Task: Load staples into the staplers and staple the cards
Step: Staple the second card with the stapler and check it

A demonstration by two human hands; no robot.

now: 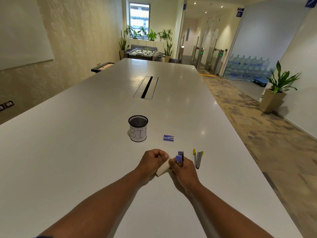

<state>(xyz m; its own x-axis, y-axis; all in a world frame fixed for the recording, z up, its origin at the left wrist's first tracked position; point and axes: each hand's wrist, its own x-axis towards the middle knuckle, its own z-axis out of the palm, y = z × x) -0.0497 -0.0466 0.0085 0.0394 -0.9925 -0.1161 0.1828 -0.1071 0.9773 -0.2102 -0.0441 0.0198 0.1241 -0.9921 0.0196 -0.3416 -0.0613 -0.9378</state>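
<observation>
My right hand is closed around a purple stapler, whose head points away from me. My left hand pinches a cream card that lies between the two hands, its right edge against the stapler hand. A yellow and grey stapler lies open on the table just right of my right hand. A small blue staple box rests on the table beyond the hands.
A black mesh cup with a paper label reading "BIN" stands beyond my left hand. The long white table has a cable slot further along its middle. Its right edge drops to carpeted floor.
</observation>
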